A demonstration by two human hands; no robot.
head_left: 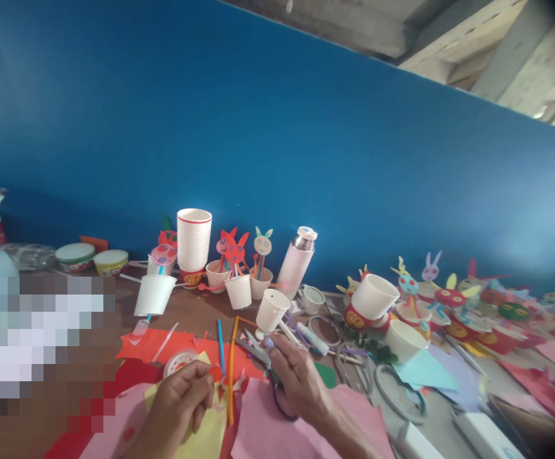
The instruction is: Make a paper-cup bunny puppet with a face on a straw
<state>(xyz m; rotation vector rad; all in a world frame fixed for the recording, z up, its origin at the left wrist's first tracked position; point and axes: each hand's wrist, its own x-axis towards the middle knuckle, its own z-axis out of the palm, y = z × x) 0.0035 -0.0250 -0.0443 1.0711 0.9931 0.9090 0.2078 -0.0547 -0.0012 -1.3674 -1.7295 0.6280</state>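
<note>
My left hand [184,396] is closed in a pinch above a yellow paper sheet [208,433]. A bit of red shows at its fingertips, but I cannot make out what is held. My right hand [296,376] reaches forward with its fingers stretched out, over a pair of scissors [254,347] with dark handles. The thumb and part of the scissors are hidden under it. Just beyond its fingertips stands a white paper cup [272,310] with a small dark hole. An orange strip [232,376] and a blue straw [221,344] lie between the hands.
Pink sheets [258,424] and red paper [155,344] cover the front. Behind are a tilted cup figure [154,294], a cup stack [194,239], a thermos flask [298,262] and paper-faced cups [238,290]. Tape rolls [400,393] and more cup figures [450,299] stand right.
</note>
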